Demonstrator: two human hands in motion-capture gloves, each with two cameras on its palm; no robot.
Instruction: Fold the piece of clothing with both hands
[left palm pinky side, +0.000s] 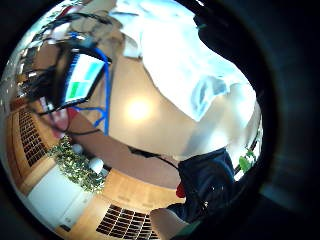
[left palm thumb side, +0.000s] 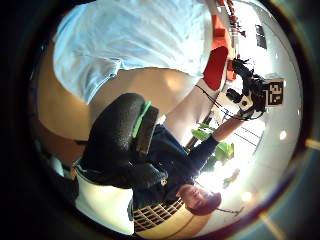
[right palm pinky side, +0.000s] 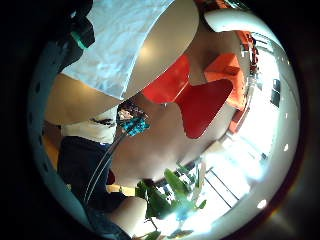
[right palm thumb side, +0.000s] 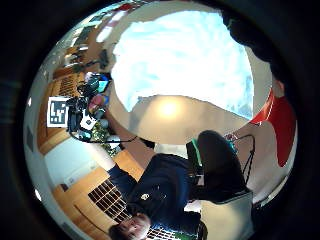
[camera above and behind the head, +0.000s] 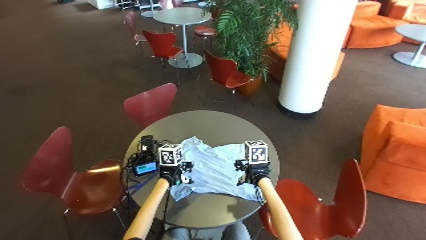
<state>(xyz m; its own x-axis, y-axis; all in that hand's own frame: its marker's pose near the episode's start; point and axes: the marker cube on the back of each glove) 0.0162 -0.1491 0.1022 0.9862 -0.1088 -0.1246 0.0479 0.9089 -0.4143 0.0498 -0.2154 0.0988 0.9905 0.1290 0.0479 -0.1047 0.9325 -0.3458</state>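
A pale, white-blue piece of clothing (camera above and behind the head: 213, 170) lies spread and a little rumpled on the round tan table (camera above and behind the head: 200, 125). My left hand (camera above and behind the head: 172, 174) is over its left edge and my right hand (camera above and behind the head: 253, 172) over its right edge. The palm views look down on the clothing (left palm thumb side: 130, 40) (right palm thumb side: 185, 60) lying on the tabletop below them. The left thumb (left palm thumb side: 120, 135) and the right thumb (right palm thumb side: 220, 165) stick out with no cloth on them. Dark fingertips (right palm pinky side: 75, 30) reach over the garment's edge (right palm pinky side: 115, 45). No fold shows in either hand.
A small device with a lit screen (camera above and behind the head: 145, 165) and cables sits on the table left of the clothing. Red chairs (camera above and behind the head: 152, 102) (camera above and behind the head: 333, 200) (camera above and behind the head: 73, 175) ring the table. A white pillar (camera above and behind the head: 313, 55) and a plant (camera above and behind the head: 249, 30) stand beyond.
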